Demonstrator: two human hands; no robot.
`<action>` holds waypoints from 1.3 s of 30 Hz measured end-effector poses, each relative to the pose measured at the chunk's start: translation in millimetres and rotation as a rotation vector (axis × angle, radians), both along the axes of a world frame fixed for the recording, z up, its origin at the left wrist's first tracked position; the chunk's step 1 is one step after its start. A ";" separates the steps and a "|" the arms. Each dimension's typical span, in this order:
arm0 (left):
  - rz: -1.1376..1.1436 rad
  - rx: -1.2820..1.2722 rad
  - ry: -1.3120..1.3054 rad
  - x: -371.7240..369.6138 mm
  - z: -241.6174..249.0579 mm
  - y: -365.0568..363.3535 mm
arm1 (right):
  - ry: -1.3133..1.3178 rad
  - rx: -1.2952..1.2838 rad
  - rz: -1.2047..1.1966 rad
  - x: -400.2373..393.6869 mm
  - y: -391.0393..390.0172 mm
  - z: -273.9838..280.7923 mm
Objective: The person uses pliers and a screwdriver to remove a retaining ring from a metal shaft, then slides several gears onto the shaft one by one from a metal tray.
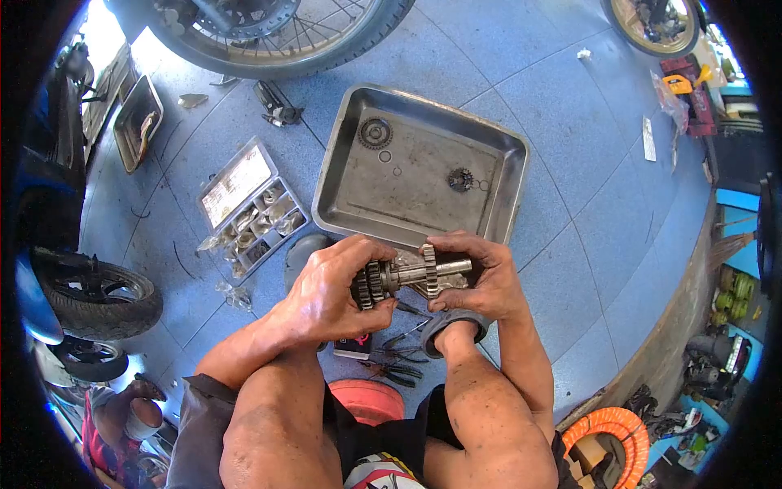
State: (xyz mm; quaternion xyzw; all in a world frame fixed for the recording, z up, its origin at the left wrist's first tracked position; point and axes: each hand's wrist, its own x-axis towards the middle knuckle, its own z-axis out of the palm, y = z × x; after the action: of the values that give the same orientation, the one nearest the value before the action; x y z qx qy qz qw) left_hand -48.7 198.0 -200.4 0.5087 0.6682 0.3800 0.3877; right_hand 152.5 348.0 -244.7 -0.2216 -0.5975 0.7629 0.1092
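A metal gear shaft (pixel 411 275) lies roughly level between my hands, just in front of the metal tray. My left hand (pixel 334 284) is closed around the cluster of dark gears at its left end. With thumb and fingers, my right hand (pixel 482 275) grips a single bright gear (pixel 430 272) on the shaft, whose bare end points right. In the tray (pixel 326 183) lie a larger gear (pixel 375 134), a smaller dark gear (pixel 461 179) and several thin rings (pixel 385 156).
Left of the tray sits an open plastic parts box (pixel 269 224) with small bagged parts. Pliers (pixel 395 371) and other tools lie on the floor below my hands. A motorcycle wheel (pixel 269 61) stands at the top, another tyre (pixel 106 314) at left. An orange coil (pixel 635 432) is lower right.
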 end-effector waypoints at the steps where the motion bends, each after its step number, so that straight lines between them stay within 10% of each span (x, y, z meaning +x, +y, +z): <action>1: 0.002 -0.001 -0.002 -1.0 -0.5 -0.6 | 0.037 0.037 -0.008 -0.1 -0.7 -1.4; 25: -0.084 0.064 -0.135 -2.9 -5.2 4.1 | 0.015 0.544 0.225 -8.4 1.6 30.1; 30: -0.032 0.012 -0.260 -0.5 -4.7 7.4 | 0.049 -0.125 -0.114 -0.9 -10.6 21.7; 39: -0.053 -0.006 0.083 8.0 13.4 18.8 | 0.165 -0.268 -0.143 -4.0 -16.6 -7.6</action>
State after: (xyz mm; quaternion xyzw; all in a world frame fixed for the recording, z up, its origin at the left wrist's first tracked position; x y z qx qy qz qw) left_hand -40.7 216.8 -187.1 0.5404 0.6713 0.3460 0.3710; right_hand 148.4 331.4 -252.3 -0.2129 -0.4619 0.8417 0.1814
